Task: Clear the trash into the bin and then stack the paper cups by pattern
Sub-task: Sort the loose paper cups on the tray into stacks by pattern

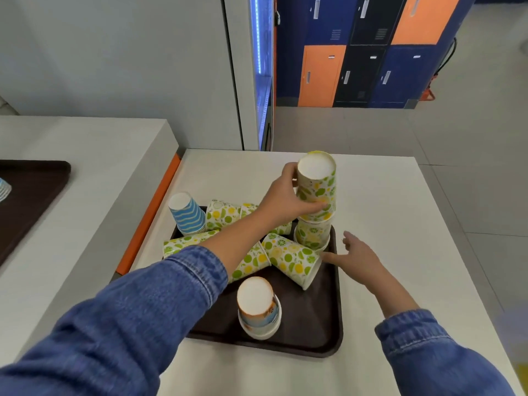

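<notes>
Left hand [281, 195] gripping inverted lime cup [316, 187] above upright stack [313, 234], right hand [357, 257] spread, fingertip touching fallen cup [291, 258]; brown tray [323, 332]

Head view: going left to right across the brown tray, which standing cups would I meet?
Blue striped cup → orange-and-blue cup stack → citrus-pattern stack, its top cup gripped by the left hand. The lying cups overlap, so they are left out.

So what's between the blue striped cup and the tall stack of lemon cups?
In the head view, tipped lemon-print cups lie on the tray there, and the left hand, gripping the stack's top cup, reaches across them.
</notes>
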Tool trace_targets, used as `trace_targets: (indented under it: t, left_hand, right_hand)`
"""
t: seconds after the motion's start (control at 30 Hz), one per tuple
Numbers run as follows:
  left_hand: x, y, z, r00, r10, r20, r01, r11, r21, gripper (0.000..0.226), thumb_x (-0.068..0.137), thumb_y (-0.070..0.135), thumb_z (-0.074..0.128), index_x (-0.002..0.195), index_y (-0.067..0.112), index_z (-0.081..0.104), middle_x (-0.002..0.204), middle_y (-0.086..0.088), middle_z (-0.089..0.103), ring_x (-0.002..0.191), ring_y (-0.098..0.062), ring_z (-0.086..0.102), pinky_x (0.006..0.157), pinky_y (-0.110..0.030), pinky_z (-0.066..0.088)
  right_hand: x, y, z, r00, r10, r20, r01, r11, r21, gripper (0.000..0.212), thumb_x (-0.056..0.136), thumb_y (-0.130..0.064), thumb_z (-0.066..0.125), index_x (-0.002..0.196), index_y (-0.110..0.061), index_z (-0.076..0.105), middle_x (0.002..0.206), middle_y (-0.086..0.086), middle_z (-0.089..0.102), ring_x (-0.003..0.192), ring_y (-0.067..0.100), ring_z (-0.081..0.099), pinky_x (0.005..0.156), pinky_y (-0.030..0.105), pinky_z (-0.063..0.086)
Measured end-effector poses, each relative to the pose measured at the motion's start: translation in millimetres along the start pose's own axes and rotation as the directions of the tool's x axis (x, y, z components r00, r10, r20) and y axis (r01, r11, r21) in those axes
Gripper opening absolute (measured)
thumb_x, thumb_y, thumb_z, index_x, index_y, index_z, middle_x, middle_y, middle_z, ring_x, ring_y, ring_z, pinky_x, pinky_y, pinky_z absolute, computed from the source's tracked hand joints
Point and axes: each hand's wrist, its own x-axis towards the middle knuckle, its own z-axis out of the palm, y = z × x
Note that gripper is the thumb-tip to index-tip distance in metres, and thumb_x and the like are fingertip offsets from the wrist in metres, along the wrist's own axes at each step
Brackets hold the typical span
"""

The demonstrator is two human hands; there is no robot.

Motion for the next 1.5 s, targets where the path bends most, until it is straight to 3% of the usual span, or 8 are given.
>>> trace_targets:
  t: [0.17, 0.37, 0.6, 0.77, 0.97, 1.2, 1.3, 1.5]
  left_hand:
    - [4, -26, 14, 0.981, -0.055, 0.188, 0.031, 0.991, 0.13, 0.09, 0.063, 0.033, 0.087, 0.134, 0.019, 0.033, 0.132, 0.001, 0.049, 0.12, -0.015, 0.049, 0.097, -0.035, 0.048]
    - [5, -47, 9, 0.957, -0.101, 0.271, 0.016, 0.954, 0.301, 0.088, 0.065, 0.035, 0.085, 0.139, 0.018, 0.04, 0.143, 0.0, 0.043, 0.132, -0.017, 0.04, 0.103, -0.029, 0.036]
    - [-55, -73, -51, 0.995, -0.086, -0.057, 0.101, 0.909, 0.404, 0.059, 0.084, 0.035, 0.069, 0.135, 0.015, 0.05, 0.135, -0.004, 0.048, 0.126, -0.017, 0.046, 0.103, -0.029, 0.037]
    - [-117, -113, -65, 0.947, -0.322, -0.018, 0.265, 0.744, 0.613, 0.075, 0.079, 0.047, 0.069, 0.141, 0.016, 0.04, 0.14, -0.005, 0.042, 0.131, -0.02, 0.035, 0.106, -0.03, 0.03]
    - [-134, -132, -50, 0.963, -0.268, -0.017, 0.195, 0.656, 0.729, 0.082, 0.078, 0.047, 0.069, 0.144, 0.015, 0.034, 0.14, -0.006, 0.041, 0.13, -0.024, 0.034, 0.107, -0.032, 0.028]
    - [-140, -111, -71, 0.958, -0.269, -0.103, 0.284, 0.824, 0.491, 0.083, 0.068, 0.037, 0.08, 0.139, 0.02, 0.041, 0.13, -0.002, 0.04, 0.122, -0.018, 0.04, 0.096, -0.026, 0.035]
    - [-144, -90, -91, 0.953, -0.25, -0.17, 0.296, 0.888, 0.353, 0.08, 0.067, 0.026, 0.083, 0.136, 0.021, 0.044, 0.132, -0.003, 0.037, 0.121, -0.015, 0.04, 0.094, -0.023, 0.032]
    - [-134, -39, -117, 0.932, -0.13, -0.339, 0.216, 0.949, 0.23, 0.078, 0.065, 0.026, 0.085, 0.132, 0.026, 0.047, 0.121, 0.005, 0.042, 0.11, -0.005, 0.043, 0.091, -0.02, 0.035]
  right_hand:
    - [-35, -10, -2, 0.996, -0.069, -0.051, 0.056, 0.973, -0.222, 0.065, 0.084, -0.042, 0.065, 0.139, -0.015, 0.045, 0.139, 0.006, 0.05, 0.125, 0.022, 0.05, 0.095, 0.029, 0.04]
    - [-53, -16, 17, 0.877, -0.444, -0.186, 0.38, 0.876, -0.297, 0.027, 0.086, -0.026, 0.065, 0.112, -0.019, 0.069, 0.102, 0.0, 0.064, 0.098, 0.018, 0.059, 0.076, 0.021, 0.039]
    - [-28, -36, 65, 0.785, -0.619, -0.034, 0.503, 0.668, -0.548, 0.056, 0.077, -0.031, 0.073, 0.125, -0.005, 0.059, 0.11, 0.013, 0.063, 0.099, 0.032, 0.062, 0.08, 0.038, 0.052]
    - [-22, -42, 85, 0.844, -0.533, 0.053, 0.417, 0.592, -0.69, 0.079, 0.086, -0.044, 0.06, 0.145, -0.004, 0.027, 0.134, 0.014, 0.044, 0.121, 0.03, 0.044, 0.097, 0.037, 0.039]
    - [-22, -31, 87, 0.868, -0.493, 0.061, 0.37, 0.559, -0.742, 0.081, 0.085, -0.036, 0.062, 0.147, -0.006, 0.02, 0.134, 0.012, 0.043, 0.121, 0.028, 0.043, 0.1, 0.036, 0.036]
    - [-56, -33, 33, 0.916, -0.398, 0.052, 0.343, 0.709, -0.617, 0.08, 0.065, -0.044, 0.065, 0.136, -0.018, 0.04, 0.118, 0.005, 0.051, 0.106, 0.025, 0.05, 0.085, 0.032, 0.044]
    - [-82, -50, -12, 0.893, -0.448, -0.05, 0.42, 0.867, -0.27, 0.083, 0.057, -0.043, 0.072, 0.134, -0.023, 0.048, 0.11, -0.001, 0.052, 0.101, 0.018, 0.054, 0.083, 0.026, 0.043]
    - [-54, -90, -55, 0.705, -0.519, -0.484, 0.658, 0.734, 0.171, 0.08, 0.07, -0.019, 0.081, 0.14, -0.017, 0.042, 0.122, 0.003, 0.047, 0.111, 0.01, 0.051, 0.093, 0.023, 0.048]
